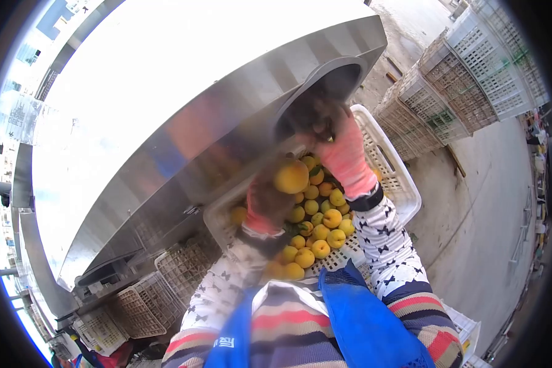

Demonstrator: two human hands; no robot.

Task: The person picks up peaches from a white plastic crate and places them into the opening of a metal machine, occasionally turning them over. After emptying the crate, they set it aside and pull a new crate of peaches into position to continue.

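A white plastic crate (pixel 394 161) full of yellow-orange round fruit (pixel 319 228) stands in front of me beside a big steel machine (pixel 184 122). My left hand (pixel 268 205), in a pink and dark glove, holds one fruit (pixel 291 176) raised above the pile. My right hand (pixel 325 122), gloved the same way, reaches up to the machine's round chute opening (pixel 340 76); blur hides what its fingers hold. Patterned white sleeve covers sit on both forearms.
Stacks of empty white and beige crates (pixel 466 67) stand at the upper right on the concrete floor (pixel 484 202). More empty crates (pixel 165 276) lie under the machine at the lower left. My blue apron (pixel 362 319) fills the bottom.
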